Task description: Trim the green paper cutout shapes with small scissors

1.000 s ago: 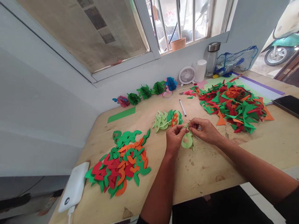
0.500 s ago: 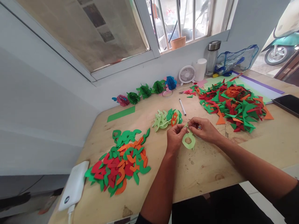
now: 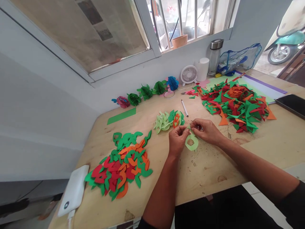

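My left hand (image 3: 177,140) pinches the upper part of a light green paper cutout (image 3: 195,145) between thumb and fingertips. The cutout hangs down with a round hole in its lower part. Opposite it, my right hand (image 3: 207,131) has its thumb and fingertips closed at the same upper end of the paper. Something small and dark shows among the right fingers, too small to name. Just beyond my hands lies a bundle of light green cutouts (image 3: 162,122), with green and orange cutouts (image 3: 176,120) beside it.
Red, orange and green cutouts (image 3: 124,165) are heaped at left, angular paper scraps (image 3: 238,105) at right. A white pen (image 3: 184,108) lies beyond my hands. Paper flowers (image 3: 145,92), a fan (image 3: 189,75) and a bottle (image 3: 215,57) line the wall. A power bank (image 3: 73,189) and phone (image 3: 292,105) lie near the edges.
The view has shifted slightly, so everything sits a little further left. Both hands keep their pinch on the light green cutout, with only slight finger movement.
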Motion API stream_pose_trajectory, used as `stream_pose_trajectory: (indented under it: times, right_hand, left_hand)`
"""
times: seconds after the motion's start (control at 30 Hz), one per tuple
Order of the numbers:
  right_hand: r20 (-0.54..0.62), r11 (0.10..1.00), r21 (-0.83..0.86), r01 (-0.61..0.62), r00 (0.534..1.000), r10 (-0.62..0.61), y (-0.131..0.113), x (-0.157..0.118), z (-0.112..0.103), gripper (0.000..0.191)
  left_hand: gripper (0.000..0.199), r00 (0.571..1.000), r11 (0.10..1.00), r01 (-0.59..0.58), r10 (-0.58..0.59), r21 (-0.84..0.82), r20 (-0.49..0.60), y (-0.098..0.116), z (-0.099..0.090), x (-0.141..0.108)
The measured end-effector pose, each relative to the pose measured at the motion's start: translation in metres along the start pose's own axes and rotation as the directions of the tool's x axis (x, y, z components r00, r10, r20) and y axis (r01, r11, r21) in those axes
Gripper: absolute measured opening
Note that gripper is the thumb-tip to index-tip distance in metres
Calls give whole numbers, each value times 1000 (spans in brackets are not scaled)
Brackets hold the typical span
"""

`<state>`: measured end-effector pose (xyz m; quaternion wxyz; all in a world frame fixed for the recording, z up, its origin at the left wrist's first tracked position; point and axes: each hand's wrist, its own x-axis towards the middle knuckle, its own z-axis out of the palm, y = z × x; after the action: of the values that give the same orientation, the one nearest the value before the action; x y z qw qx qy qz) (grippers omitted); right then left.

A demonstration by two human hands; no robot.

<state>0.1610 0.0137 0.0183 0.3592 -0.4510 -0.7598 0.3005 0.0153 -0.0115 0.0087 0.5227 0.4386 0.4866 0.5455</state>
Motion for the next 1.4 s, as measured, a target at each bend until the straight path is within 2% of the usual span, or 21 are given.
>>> stream_pose_trajectory:
  times: [0.17, 0.43, 0.77, 1.03, 1.23, 1.4]
  right_hand:
    - [0, 999, -43, 1, 1000, -1, -2, 0, -1, 6]
    - [-6, 984, -167, 57, 998, -58, -1, -2, 0, 4]
    - [-10, 959, -263, 107, 993, -114, 2, -4, 2, 4]
    - [-3, 996, -83, -14, 1000, 14, -2, -3, 2, 9]
    - [6, 988, 59, -140, 990, 140, -1, 1, 0, 15]
    - [11, 967, 181, -178, 984, 179, 2, 3, 0, 16]
  left_hand:
    - [16, 1000, 999, -23, 23, 44, 12, -3, -2, 1]
    - [10, 998, 986, -62, 61, 156, 11, 4, 0, -1]
    - [10, 989, 928, -137, 145, 346, 3, -2, -1, -3]
    - [8, 990, 946, -97, 124, 309, -68, 6, 1, -3]
    - [7, 988, 956, -118, 141, 268, -69, 0, -1, -1]
    - [10, 994, 987, -58, 71, 148, -84, 1, -2, 0]
